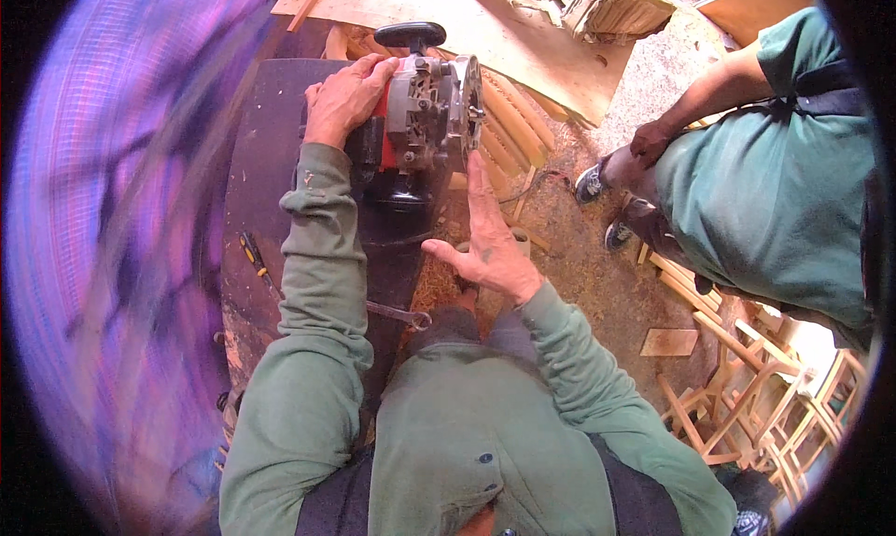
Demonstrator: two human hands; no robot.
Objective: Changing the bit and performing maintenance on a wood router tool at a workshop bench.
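Note:
A red, grey and black plunge router (422, 116) lies on its side on a dark workbench (266, 144), its round base turned to the right. One black handle points to the far side, the other toward me. My left hand (347, 102) is wrapped over the motor end and grips it. My right hand (492, 248) is open, fingers stretched out and thumb apart, with the fingertips at the near edge of the base. Whether they touch it, I cannot tell. Closer to me on the bench lie a ring-ended wrench (406, 314), partly under my left forearm, and a yellow-black screwdriver (254, 256).
On the right stands a person (765, 181) in a green shirt. Wooden strips (513, 125) are stacked beyond the bench, near a plywood sheet (560, 74). Wooden frames (756, 405) pile up at the lower right. Sawdust covers the floor (579, 284). Purple-blue netting (121, 209) hangs at left.

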